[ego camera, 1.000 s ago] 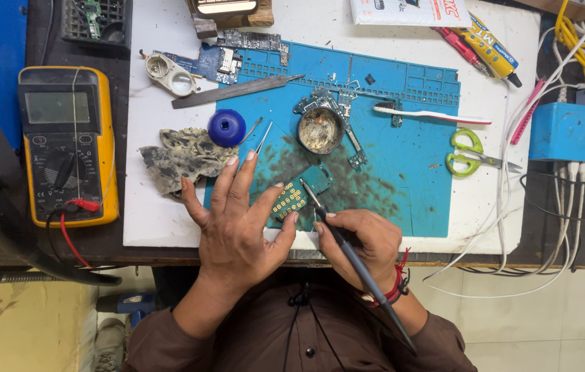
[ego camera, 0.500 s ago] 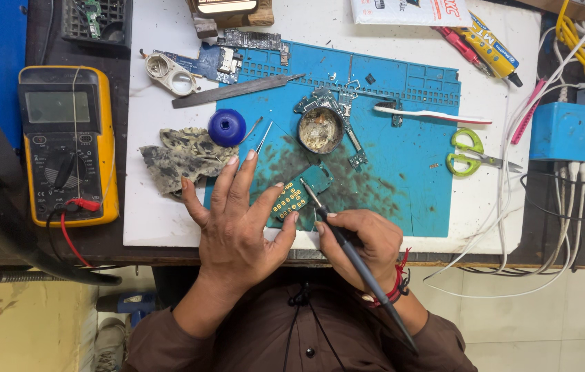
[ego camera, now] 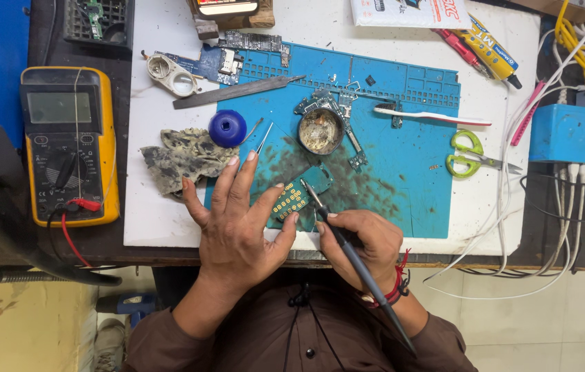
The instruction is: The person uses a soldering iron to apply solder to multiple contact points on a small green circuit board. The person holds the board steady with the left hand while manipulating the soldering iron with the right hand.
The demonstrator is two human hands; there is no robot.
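Cluttered dark workbench (ego camera: 168,249)
A white board (ego camera: 161,220) lies on it, beside a yellow multimeter (ego camera: 70,145) and a blue power box (ego camera: 558,133).
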